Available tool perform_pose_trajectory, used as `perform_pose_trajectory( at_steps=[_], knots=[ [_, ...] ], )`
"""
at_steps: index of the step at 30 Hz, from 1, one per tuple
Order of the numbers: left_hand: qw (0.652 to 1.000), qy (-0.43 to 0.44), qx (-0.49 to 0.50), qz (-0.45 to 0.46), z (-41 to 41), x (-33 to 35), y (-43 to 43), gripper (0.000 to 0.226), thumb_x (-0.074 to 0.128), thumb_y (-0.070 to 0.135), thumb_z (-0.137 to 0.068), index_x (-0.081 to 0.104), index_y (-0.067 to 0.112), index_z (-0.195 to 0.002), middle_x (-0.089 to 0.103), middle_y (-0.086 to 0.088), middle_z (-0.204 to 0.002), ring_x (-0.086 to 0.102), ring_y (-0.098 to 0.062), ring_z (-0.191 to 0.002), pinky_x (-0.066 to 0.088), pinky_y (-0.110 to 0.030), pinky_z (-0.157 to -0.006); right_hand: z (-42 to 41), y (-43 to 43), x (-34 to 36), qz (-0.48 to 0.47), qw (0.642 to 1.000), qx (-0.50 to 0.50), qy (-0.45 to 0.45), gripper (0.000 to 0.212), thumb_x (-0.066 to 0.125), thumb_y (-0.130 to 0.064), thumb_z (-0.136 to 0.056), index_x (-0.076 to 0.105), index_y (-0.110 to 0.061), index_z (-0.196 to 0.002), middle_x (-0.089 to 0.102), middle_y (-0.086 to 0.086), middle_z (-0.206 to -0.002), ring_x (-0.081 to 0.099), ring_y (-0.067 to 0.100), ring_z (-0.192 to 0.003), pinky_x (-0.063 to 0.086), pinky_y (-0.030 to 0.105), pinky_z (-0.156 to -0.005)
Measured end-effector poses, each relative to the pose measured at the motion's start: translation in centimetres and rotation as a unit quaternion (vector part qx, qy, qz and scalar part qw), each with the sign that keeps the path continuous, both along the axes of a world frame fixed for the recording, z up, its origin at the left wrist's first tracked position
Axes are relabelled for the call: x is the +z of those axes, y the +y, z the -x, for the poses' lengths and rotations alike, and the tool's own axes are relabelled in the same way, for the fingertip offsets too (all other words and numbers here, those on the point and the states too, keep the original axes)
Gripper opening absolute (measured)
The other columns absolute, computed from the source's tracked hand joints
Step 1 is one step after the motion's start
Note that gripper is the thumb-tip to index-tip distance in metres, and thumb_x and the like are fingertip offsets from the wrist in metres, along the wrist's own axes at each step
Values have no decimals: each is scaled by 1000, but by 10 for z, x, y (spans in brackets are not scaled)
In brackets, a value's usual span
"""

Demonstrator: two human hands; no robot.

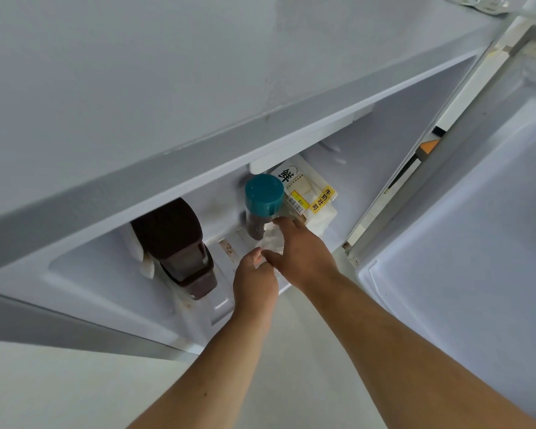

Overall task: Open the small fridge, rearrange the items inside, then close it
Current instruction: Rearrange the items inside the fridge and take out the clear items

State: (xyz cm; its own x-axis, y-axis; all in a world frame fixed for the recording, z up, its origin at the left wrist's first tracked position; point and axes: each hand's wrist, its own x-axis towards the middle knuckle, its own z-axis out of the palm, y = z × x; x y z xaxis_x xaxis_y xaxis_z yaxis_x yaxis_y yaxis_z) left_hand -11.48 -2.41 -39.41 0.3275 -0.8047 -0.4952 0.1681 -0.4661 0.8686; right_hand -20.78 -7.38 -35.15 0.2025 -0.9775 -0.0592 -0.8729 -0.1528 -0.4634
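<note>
We look down into the open small fridge point(384, 125), its door point(492, 212) swung wide to the right. Both of our hands reach inside to the compartment floor. Our left hand point(254, 280) and right hand point(304, 255) meet on a clear crinkled plastic bag point(271, 241), the fingers of each hand closed on it: the left pinches its near edge, the right curls over its top. Just behind the bag stands a jar with a teal lid point(264, 195) and dark contents. Behind and right of the jar leans a white bread package point(307, 193) with a yellow label. Well to the left, a dark brown lidded container point(175, 246) sits tilted against the fridge wall.
</note>
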Motion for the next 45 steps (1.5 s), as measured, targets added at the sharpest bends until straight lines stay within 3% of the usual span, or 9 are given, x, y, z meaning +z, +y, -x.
perform_pose_trajectory(
  at_steps=[7,13,15,17,21,26,36,41,45],
  knots=[
    [999,-28,28,11,-8,20,13,21,53,19,-100,58,35,-112,68,2,-130,65,-21,-120,54,-49,-104,9,13,6,47,998,22,26,79,78,-48,-87,39,-27,-153,52,0,-152,64,28,-120,58,41,-91],
    [989,-21,128,68,-16,61,43,20,54,30,-104,70,18,-100,71,-2,-89,68,-17,-69,57,-28,-56,-2,21,47,110,994,7,-23,34,68,-39,-96,63,-24,-126,67,-2,-122,67,20,-93,55,31,-73],
    [982,-13,174,77,-16,76,50,28,52,45,-104,73,31,-91,73,2,-82,66,-17,-65,57,-29,-56,-20,15,65,102,992,11,-73,16,64,-33,-100,71,-19,-102,71,-2,-97,64,17,-80,51,30,-69],
    [974,2,208,85,-16,89,54,35,49,55,-103,73,36,-85,74,4,-83,66,-14,-63,57,-25,-53,-42,7,81,46,995,26,-90,24,59,-34,-102,70,-17,-89,70,-5,-85,63,16,-76,49,30,-68],
    [961,43,259,85,-20,103,51,47,44,65,-101,75,32,-90,76,3,-83,65,-13,-60,53,-21,-50,-73,-5,106,-122,979,45,-154,36,58,-36,-102,76,-5,-97,77,11,-91,74,28,-82,62,43,-79],
    [953,69,286,71,-24,111,44,47,45,65,-101,75,36,-81,78,3,-82,69,-18,-61,58,-27,-54,-91,-10,117,-193,972,68,-118,44,57,-43,-103,76,-6,-88,79,5,-81,77,21,-71,63,35,-79],
    [957,58,275,73,-28,114,38,37,53,46,-103,73,29,-78,75,3,-77,63,-19,-68,58,-33,-60,-85,-8,112,-151,969,91,-173,29,65,-28,-99,75,-1,-100,76,18,-98,73,31,-89,61,41,-82],
    [967,71,226,94,-13,123,29,35,55,42,-101,75,33,-75,74,4,-70,61,-9,-57,50,-23,-47,-57,-18,111,-132,969,45,-203,28,67,-31,-97,74,-6,-88,74,9,-81,67,20,-68,59,29,-66],
    [974,87,192,79,1,121,17,37,54,37,-101,76,27,-73,75,4,-71,64,-7,-59,49,-31,-60,-38,-28,109,-133,977,20,-168,28,67,-31,-98,68,-17,-74,65,-3,-67,60,8,-55,50,16,-50]
  ],
)
